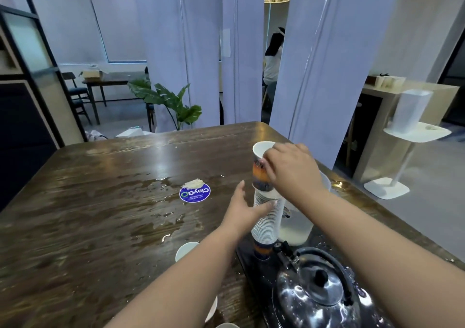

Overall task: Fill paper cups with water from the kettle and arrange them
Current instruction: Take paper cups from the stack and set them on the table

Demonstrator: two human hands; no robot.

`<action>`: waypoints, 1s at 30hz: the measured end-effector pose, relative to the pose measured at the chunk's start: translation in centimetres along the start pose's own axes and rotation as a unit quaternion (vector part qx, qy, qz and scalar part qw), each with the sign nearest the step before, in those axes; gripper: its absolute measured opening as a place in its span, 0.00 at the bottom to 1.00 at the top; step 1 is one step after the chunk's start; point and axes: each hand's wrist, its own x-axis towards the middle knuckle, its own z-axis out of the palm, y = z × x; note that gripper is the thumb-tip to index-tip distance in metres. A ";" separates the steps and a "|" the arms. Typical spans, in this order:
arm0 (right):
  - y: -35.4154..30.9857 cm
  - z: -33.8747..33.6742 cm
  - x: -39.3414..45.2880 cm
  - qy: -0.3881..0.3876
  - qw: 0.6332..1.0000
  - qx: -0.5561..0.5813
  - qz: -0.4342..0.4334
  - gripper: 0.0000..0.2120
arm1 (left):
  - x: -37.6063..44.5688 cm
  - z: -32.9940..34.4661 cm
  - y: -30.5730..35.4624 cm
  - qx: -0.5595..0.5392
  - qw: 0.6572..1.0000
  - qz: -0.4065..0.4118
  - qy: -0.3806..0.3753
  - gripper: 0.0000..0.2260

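Head cam, fwd-down, close over table [100, 227]

Two hands are working around one tall stack of paper cups [267, 220]: one top cup [261, 169] is lifting off above it. Three loose cups, nearest one [185, 250], are sitting left of it; one kettle [318, 290] is standing nearer the camera.
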 end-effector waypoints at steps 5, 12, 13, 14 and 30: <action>-3.0 -1.4 1.9 0.075 0.992 0.090 -0.044 0.08 | -2.2 -5.4 3.6 0.042 0.973 0.203 0.101 0.45; -9.9 4.4 0.7 0.026 0.977 0.187 -0.097 0.14 | -2.1 -12.5 1.9 0.070 0.974 0.161 0.144 0.29; -10.7 5.5 0.3 0.003 0.972 0.211 -0.101 0.14 | -2.2 -13.0 1.1 0.069 0.974 0.152 0.150 0.27; -11.5 6.4 -0.1 -0.025 0.964 0.246 -0.099 0.13 | -2.3 -13.6 0.1 0.065 0.977 0.138 0.152 0.26; -13.9 16.0 -11.1 -0.478 0.622 0.437 0.440 0.26 | -0.8 -16.5 -16.6 -0.048 0.972 -0.097 0.208 0.31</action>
